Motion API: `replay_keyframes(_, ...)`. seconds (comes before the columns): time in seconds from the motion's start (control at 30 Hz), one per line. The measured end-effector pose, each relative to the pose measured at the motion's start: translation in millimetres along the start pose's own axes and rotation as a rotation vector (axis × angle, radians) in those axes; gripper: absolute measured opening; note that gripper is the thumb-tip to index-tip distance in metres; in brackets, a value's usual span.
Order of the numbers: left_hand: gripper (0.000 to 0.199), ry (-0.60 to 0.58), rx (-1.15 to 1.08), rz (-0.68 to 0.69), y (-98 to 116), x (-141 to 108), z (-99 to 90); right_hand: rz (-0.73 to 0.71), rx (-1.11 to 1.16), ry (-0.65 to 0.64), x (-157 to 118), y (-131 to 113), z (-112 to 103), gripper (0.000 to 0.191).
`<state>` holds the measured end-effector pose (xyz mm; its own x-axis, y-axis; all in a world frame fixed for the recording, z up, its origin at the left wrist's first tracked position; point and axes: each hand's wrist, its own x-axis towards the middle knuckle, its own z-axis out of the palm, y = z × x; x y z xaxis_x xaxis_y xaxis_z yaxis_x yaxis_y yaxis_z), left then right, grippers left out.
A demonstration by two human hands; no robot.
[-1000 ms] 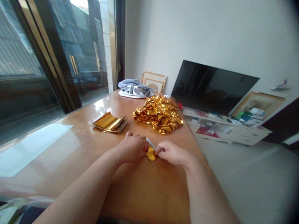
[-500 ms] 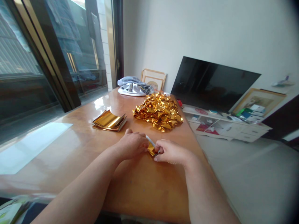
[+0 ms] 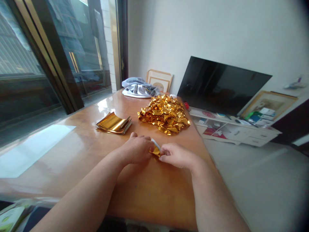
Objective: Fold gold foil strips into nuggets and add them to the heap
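Since the earlier frame the small gold foil piece (image 3: 155,151) has shrunk to a tighter, narrower fold, and the L hand (image 3: 136,149) and R hand (image 3: 177,156) have closed in on it. Both grips are narrow pinches: the L hand's curled fingers press on the foil's left side, and the R hand's thumb and index finger (image 3: 164,158) nip its right edge – the fold is mostly hidden btwn them. A thin white strip (image 3: 155,144) sticks out of the foil, pointing up and left, w/ its lower end tucked into the fold. The foil sits just above the wooden table (image 3: 149,193), directly in front of the big crumpled gold foil pile (image 3: 164,114), which is the landmark here. Left of the pile is a stack of curled gold foil sheets (image 3: 113,123); behind it, a grey-white cloth (image 3: 140,88) and a framed picture (image 3: 159,80). Right of the pile, off the table, a flat-screen TV (image 3: 224,85) stands on a low white cabinet (image 3: 231,132) – papers and small items on top.
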<state>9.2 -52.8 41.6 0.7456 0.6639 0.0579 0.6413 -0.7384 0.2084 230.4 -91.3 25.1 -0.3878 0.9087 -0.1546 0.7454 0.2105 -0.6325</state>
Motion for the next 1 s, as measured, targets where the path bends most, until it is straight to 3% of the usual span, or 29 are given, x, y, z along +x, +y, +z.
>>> replay_keyframes(0.63, 0.023, -0.013, 0.041, -0.049, 4, 4, 2.8, 0.051, 0.076, -0.091, -1, 6, -11, 0.015)
replay_keyframes(1.0, 0.025, 0.006, -0.014, -0.072, -3, 6, 10.4, 0.075, -0.051, 0.007, 6, 13, -4, 0.019)
